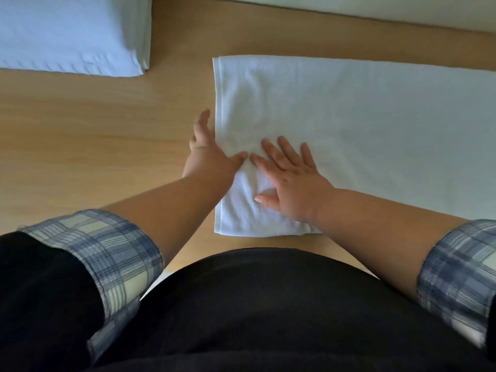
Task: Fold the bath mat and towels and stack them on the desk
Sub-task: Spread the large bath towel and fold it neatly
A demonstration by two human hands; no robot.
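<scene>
Towel (362, 124) status, as far as we can see: white, lying flat on the wooden surface (80, 135), right of centre, with its long side running off the right edge of the view. The near-left corner shows a stitched hem, and it looks like more than one layer there (we spot an edge under the top one, but can't tell how many folds).

>> Same here. And the hands? We make the right hand (290, 181) palm down on the towel's near-left part, fingers straight and fanned apart, thumb stuck out to the left.

Yep, spread flat on the cloth, nothing pinched. The left hand (209, 154) sits at the towel's left edge. Its fingers are straight and point away from us along that edge, and its thumb lies on the towel with the tip just beside the right index fingertip.

>> So both flat, no grip on anything. We've also got a stack of folded white cloth (69, 36) at the far-left corner of the surface, well apart from the towel, with layered edges showing on its right side.

Agreed (we can't tell which pieces in there are towels and which is the bath mat). Closer in, we see turned-up plaid cuffs (107, 251) on both forearms and a black top (268, 304) filling the bottom of the view.
</scene>
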